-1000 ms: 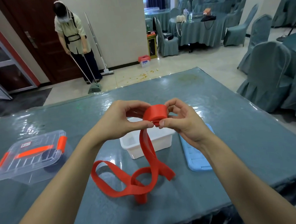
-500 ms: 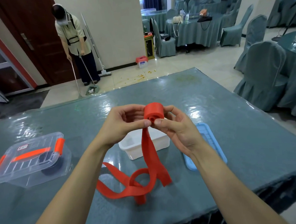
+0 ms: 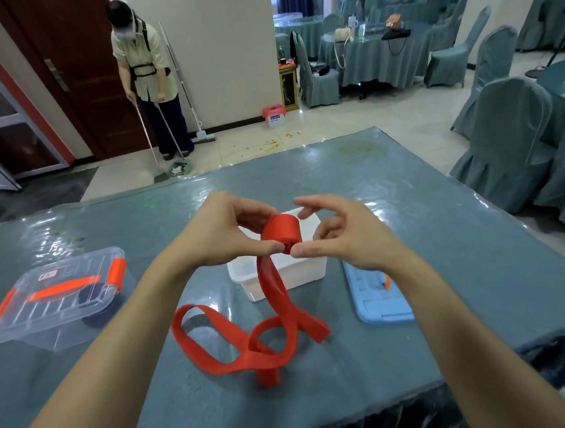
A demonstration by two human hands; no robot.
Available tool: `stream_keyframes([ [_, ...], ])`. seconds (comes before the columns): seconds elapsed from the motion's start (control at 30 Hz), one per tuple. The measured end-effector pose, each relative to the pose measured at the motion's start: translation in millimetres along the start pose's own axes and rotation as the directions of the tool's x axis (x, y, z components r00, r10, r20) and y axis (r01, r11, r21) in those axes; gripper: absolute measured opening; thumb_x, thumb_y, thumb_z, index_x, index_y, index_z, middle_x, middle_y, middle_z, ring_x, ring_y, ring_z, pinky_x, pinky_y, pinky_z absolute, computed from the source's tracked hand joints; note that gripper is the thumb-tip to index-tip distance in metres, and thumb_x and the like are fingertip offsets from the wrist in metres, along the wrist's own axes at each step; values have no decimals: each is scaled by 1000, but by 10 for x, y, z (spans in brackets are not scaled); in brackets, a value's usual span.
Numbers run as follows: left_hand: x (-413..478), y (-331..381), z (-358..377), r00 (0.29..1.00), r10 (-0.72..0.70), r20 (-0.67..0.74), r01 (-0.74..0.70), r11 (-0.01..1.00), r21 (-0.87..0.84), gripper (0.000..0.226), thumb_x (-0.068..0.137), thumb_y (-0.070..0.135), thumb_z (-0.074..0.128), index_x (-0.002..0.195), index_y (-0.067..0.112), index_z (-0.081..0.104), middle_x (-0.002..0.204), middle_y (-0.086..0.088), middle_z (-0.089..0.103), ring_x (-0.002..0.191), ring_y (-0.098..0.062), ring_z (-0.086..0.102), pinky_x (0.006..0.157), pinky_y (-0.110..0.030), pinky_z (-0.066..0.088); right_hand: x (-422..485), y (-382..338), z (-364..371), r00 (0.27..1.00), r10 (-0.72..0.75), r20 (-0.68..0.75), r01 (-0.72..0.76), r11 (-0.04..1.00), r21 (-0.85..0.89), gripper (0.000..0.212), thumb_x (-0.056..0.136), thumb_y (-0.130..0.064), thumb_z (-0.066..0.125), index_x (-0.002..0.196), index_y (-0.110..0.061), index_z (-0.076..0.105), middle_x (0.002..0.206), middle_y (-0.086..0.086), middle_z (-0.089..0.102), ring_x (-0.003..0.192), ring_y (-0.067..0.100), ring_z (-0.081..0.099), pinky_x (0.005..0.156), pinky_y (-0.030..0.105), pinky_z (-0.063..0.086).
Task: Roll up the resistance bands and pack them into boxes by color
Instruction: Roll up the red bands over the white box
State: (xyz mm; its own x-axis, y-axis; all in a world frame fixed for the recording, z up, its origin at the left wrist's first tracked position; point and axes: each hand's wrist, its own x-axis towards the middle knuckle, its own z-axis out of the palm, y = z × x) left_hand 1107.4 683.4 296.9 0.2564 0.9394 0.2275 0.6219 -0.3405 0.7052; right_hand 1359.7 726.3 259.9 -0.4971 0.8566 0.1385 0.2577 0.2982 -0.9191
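Observation:
I hold a partly rolled red resistance band [image 3: 280,235] in the air above an open white box [image 3: 310,271]. My left hand [image 3: 223,233] pinches the roll from the left with thumb and fingers. My right hand [image 3: 338,237] touches the roll's right end with its thumb, while its other fingers are lifted and spread off the roll. The unrolled tail hangs down and lies in loose loops [image 3: 248,343] on the table in front of the box. At the left stands a closed clear box [image 3: 54,294] with orange clips and a dark roll inside.
A light blue lid [image 3: 377,297] lies flat to the right of the white box. The table [image 3: 440,245] has a teal cover under glossy plastic. Covered chairs [image 3: 502,130] stand at the right. A person [image 3: 146,73] sweeps the floor beyond the table.
The roll has turned and taken in a little more band. My right hand's fingers have lifted off the roll and spread. The loose loops have shifted on the table.

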Motion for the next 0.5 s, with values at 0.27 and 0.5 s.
stream_keyframes([
  [0.27, 195, 283, -163, 993, 86, 86, -111, 929, 352, 42, 73, 27, 96, 114, 24, 85, 95, 13, 84, 89, 2, 78, 94, -32, 64, 260, -362, -34, 988, -111, 108, 144, 918, -370, 46, 76, -28, 96, 119, -25, 79, 74, 1, 76, 66, 12, 72, 78, 39, 64],
  [0.5, 99, 87, -193, 1000, -10, -18, 6, 982, -186, 55, 72, 12, 99, 108, 5, 58, 107, -11, 84, 102, -27, 82, 98, -44, 65, 193, -207, -5, 984, -162, -69, 168, 981, 93, 37, 74, -7, 98, 103, -19, 79, 71, 5, 71, 62, 14, 61, 62, 23, 53],
])
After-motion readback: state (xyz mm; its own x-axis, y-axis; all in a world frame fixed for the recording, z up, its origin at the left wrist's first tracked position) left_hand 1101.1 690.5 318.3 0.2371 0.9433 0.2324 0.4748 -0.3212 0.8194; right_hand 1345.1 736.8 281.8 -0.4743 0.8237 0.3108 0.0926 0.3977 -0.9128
